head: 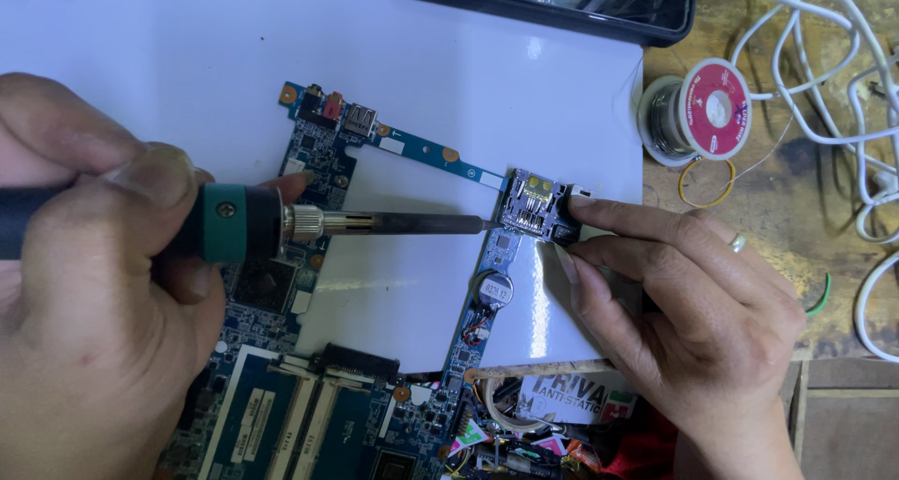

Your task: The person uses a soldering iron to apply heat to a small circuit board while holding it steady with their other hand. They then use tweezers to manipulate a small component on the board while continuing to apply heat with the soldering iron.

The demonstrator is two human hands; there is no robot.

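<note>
Fingers point(599, 220) pinch card slot point(534, 204); solder spool point(702, 110) nearby.

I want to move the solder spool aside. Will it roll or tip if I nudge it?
The solder spool lies on its side on the wooden bench, so it may well roll. Its loose wire end curls free and would probably trail or snag the white cables nearby.

Both hands are bare, no gloves or sleeves showing. The right hand point(693, 302) wears what seems a thin pale ring point(738, 244). The left hand point(94, 283) has short nails.
</note>
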